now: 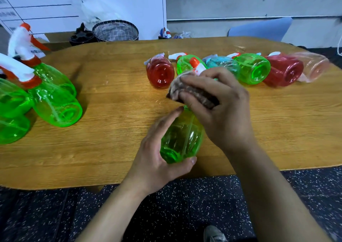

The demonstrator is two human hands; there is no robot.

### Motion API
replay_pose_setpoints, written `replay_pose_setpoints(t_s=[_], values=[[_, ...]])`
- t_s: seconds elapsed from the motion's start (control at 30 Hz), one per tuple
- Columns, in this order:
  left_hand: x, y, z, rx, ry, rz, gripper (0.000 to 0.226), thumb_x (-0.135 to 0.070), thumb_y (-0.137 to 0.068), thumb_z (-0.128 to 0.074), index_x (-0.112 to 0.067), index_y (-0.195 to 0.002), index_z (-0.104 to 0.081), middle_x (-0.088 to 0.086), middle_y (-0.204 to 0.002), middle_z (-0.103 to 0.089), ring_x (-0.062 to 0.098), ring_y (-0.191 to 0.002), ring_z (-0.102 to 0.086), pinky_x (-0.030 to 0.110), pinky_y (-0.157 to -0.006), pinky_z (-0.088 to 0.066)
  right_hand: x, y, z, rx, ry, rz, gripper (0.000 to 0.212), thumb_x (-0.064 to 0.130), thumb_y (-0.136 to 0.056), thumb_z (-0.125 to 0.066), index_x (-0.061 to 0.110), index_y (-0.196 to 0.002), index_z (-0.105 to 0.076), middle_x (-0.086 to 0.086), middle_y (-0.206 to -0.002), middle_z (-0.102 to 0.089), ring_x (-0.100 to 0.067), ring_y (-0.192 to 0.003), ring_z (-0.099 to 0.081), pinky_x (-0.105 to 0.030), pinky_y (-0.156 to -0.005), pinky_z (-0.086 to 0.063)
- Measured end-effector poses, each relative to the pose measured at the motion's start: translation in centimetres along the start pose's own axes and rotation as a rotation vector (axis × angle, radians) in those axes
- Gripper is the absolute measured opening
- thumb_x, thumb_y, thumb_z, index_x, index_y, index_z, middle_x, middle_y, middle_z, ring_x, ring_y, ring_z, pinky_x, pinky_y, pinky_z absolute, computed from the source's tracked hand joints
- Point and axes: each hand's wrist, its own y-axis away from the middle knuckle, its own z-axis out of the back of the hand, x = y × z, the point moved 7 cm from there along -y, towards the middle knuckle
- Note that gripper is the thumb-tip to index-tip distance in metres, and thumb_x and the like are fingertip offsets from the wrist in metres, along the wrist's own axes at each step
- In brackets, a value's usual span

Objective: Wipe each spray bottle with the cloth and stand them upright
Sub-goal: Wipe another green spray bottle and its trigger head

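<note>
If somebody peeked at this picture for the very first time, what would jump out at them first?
Right in the middle, the left hand grips a bright green bottle while the right hand presses a brownish cloth over its top. Behind them, a colourful row of bottles lies on its side across the wooden table: red, green, blue and pink. At the left edge stands a cluster of green bottles with white and orange spray heads.

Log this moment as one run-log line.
stage: wiping | left hand: holds green bottle | right hand: presses cloth on its top | row behind: lying down
</note>
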Motion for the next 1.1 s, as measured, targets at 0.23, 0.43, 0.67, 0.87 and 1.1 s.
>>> replay_pose_setpoints(t_s=[0.23,0.43,0.67,0.87,1.1], values=[[-0.3,0.0,-0.2,0.035,-0.033,-0.031,0.098,-0.052,-0.074,-0.08,-0.062,-0.157,-0.029,-0.033,-0.16,-0.038,0.004,-0.15,-0.041,0.017,-0.113,-0.037,-2.4,-0.1,2.6,-0.243,-0.016,-0.198,0.028,0.029,-0.096,-0.076,0.017,-0.121,-0.078,-0.004,-0.111,-0.069,-0.008,-0.101,-0.065,-0.015,-0.09,-0.048],[-0.1,0.0,0.1,0.017,-0.008,0.015,0.098,-0.056,-0.074,-0.079,-0.064,-0.157,-0.028,-0.038,-0.163,-0.032,-0.002,-0.154,-0.033,0.029,-0.117,-0.036,-3.2,-0.4,1.6,-0.008,-0.078,-0.148,0.029,0.029,-0.094,-0.079,0.02,-0.121,-0.078,-0.002,-0.111,-0.069,-0.008,-0.104,-0.065,-0.021,-0.09,-0.052],[0.0,-0.1,0.3,-0.016,0.067,0.034,0.097,-0.052,-0.074,-0.081,-0.056,-0.158,-0.032,-0.038,-0.162,-0.035,-0.005,-0.154,-0.033,0.023,-0.118,-0.035,-3.9,-0.1,0.8,0.09,-0.131,-0.159,0.026,0.024,-0.092,-0.081,0.022,-0.118,-0.078,-0.002,-0.108,-0.07,-0.005,-0.101,-0.065,-0.017,-0.087,-0.05],[0.1,-0.1,0.3,-0.011,0.117,0.053,0.097,-0.051,-0.074,-0.082,-0.055,-0.158,-0.033,-0.038,-0.162,-0.036,-0.005,-0.152,-0.036,0.014,-0.115,-0.04,-5.1,0.0,1.4,0.042,-0.133,-0.222,0.024,0.026,-0.093,-0.079,0.024,-0.117,-0.078,-0.003,-0.11,-0.071,-0.008,-0.103,-0.067,-0.024,-0.089,-0.054],[0.2,-0.2,0.5,-0.028,0.107,0.043,0.098,-0.051,-0.074,-0.081,-0.049,-0.16,-0.036,-0.034,-0.164,-0.036,-0.003,-0.154,-0.034,0.026,-0.118,-0.038,-4.8,0.0,1.3,0.058,-0.134,-0.21,0.025,0.028,-0.092,-0.081,0.026,-0.116,-0.078,0.0,-0.111,-0.071,-0.007,-0.103,-0.067,-0.021,-0.088,-0.053]])
